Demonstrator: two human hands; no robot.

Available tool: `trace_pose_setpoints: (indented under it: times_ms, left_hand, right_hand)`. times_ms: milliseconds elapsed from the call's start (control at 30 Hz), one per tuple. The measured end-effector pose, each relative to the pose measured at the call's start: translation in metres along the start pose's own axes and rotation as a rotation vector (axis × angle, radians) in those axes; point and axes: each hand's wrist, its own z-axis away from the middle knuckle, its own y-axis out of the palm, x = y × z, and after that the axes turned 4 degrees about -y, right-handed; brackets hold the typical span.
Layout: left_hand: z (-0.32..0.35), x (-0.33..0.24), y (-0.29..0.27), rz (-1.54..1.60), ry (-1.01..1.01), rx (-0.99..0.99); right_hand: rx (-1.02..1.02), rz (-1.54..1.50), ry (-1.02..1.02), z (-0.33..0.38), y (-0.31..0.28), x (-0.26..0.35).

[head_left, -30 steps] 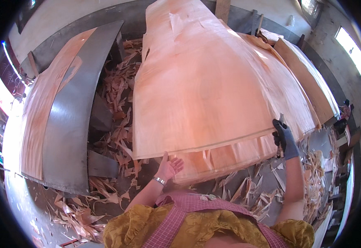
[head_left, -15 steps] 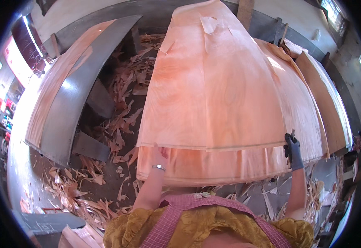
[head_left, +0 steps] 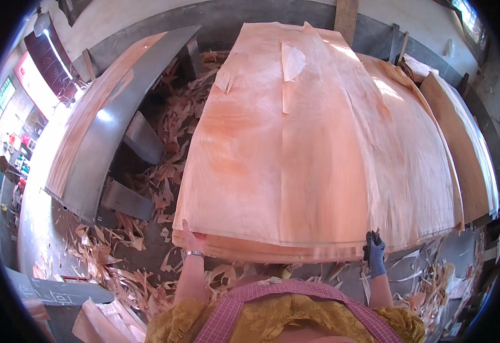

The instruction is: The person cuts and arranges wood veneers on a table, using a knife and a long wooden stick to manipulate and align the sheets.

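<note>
A wide, pale orange-pink sheet of wood veneer (head_left: 324,166) lies over a stack of similar sheets in front of me. My left hand (head_left: 194,239), bare with a band at the wrist, is closed on the sheet's near left edge. Some of its fingers are hidden under the veneer. My right hand (head_left: 375,250), in a dark grey glove, is closed at the near edge farther right. Something small and dark pokes up from the glove; I cannot make out what it is. A torn flap (head_left: 293,62) stands out near the far end of the sheet.
To the left is a long grey metal-topped table (head_left: 98,134) with veneer strips on it. Veneer scraps (head_left: 167,134) litter the floor between the tables and below me. More veneer sheets (head_left: 453,143) lie at the right. A grey board (head_left: 61,291) juts in at lower left.
Both hands have come nearer to me, drawing the top sheet with them. Its near edge now almost covers the stack's front edge. My right hand has also shifted left.
</note>
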Motion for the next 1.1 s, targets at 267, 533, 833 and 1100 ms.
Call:
trace_pose_setpoints:
  times_ms: [267,533,833,1100]
  left_hand:
    - [-0.017,0.017,-0.033,-0.133,0.264,0.027]
    - [-0.046,0.013,-0.039,-0.227,0.257,-0.061]
    - [-0.037,-0.008,-0.036,-0.092,0.388,-0.249]
    - [-0.072,-0.035,-0.095,-0.354,0.345,-0.475]
  right_hand:
    - [-0.058,0.092,0.025,-0.027,-0.011,-0.047]
    - [-0.029,0.181,-0.056,-0.047,-0.001,-0.050]
    - [-0.124,0.115,-0.246,-0.061,-0.014,-0.094]
    - [-0.023,0.229,-0.101,-0.050,0.005,-0.087]
